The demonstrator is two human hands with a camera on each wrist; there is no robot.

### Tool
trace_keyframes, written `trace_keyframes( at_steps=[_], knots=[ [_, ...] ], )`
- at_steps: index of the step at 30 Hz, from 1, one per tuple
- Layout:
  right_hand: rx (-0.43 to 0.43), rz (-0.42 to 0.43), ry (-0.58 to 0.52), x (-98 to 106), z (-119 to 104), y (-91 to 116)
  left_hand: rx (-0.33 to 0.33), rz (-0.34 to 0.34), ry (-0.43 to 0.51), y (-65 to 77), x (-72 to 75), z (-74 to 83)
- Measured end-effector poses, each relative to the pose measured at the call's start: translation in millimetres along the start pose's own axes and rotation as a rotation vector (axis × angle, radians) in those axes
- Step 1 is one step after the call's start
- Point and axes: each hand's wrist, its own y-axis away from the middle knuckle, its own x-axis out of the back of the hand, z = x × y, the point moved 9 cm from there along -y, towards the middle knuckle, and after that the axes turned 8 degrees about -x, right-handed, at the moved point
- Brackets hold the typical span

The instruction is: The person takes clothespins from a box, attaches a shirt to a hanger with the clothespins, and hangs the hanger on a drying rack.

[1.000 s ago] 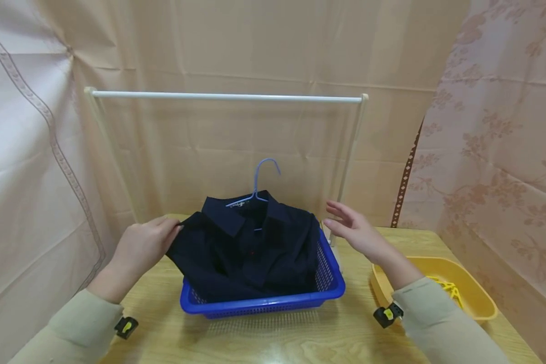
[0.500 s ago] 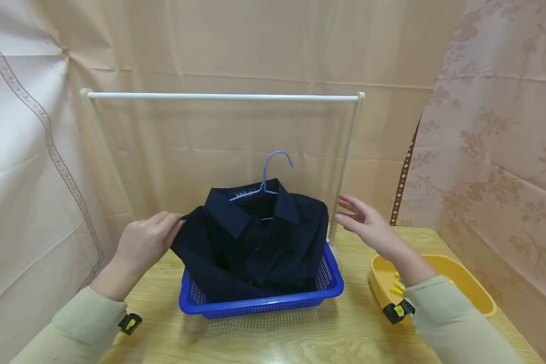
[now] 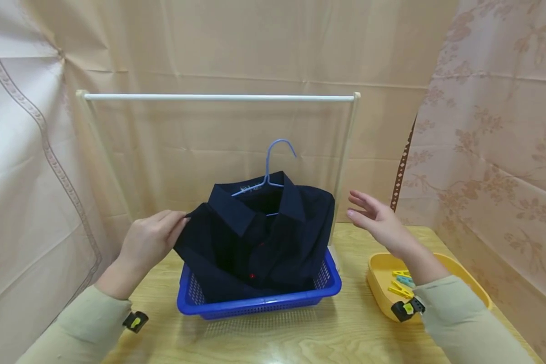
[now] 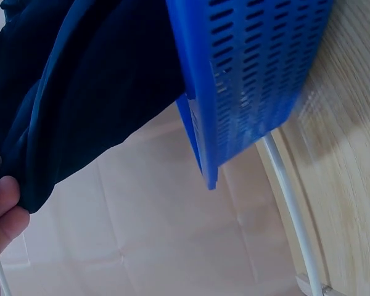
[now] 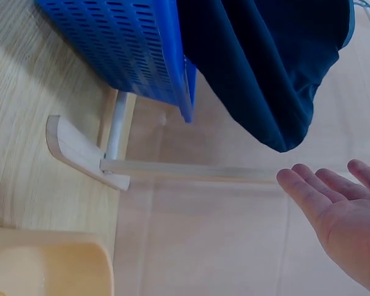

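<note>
A dark navy collared shirt point(image 3: 236, 242) hangs on a blue hanger point(image 3: 268, 162), its lower part lying in the blue perforated basket point(image 3: 259, 307). My left hand point(image 3: 152, 237) pinches the shirt's shoulder at the left between thumb and fingers; the left wrist view shows the fingertips point(image 4: 6, 197) on the cloth's corner. My right hand point(image 3: 379, 222) is apart from the shirt, off its right shoulder, with fingers extended and holding nothing. In the right wrist view the shirt's other shoulder point(image 5: 283, 123) droops free near those fingers. The hanger's arms are mostly hidden inside the shirt.
Behind the basket stands a rack with a white horizontal bar point(image 3: 218, 97) above the hanger's hook. At the right, a yellow tub point(image 3: 475, 288) holds several clothespins point(image 3: 401, 289), partly behind the right forearm. Cloth curtains point(image 3: 218, 45) surround the wooden table point(image 3: 273, 338).
The shirt and hanger have risen and shifted a little right, the left hand still pinching the shoulder. My right hand has moved right and slightly up, away from the shirt.
</note>
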Motion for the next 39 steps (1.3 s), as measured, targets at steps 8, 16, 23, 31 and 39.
trace_keyframes(
  at_steps=[8,16,23,31,39],
  knots=[
    [0.004,0.038,0.011,16,0,6,0.011,0.051,0.025,-8.0,2.4,1.5],
    [-0.037,0.083,0.026,34,-1,13,0.011,0.08,0.021,-14.7,0.6,5.6],
    [-0.054,0.112,0.075,50,-2,21,0.018,0.062,0.016,-16.7,-1.9,7.8],
    [-0.067,0.154,0.144,73,2,27,0.013,0.091,0.033,-16.9,-1.3,9.9],
    [-0.084,0.182,0.178,88,11,30,0.005,0.091,0.047,-15.3,-0.9,11.1]
  ],
)
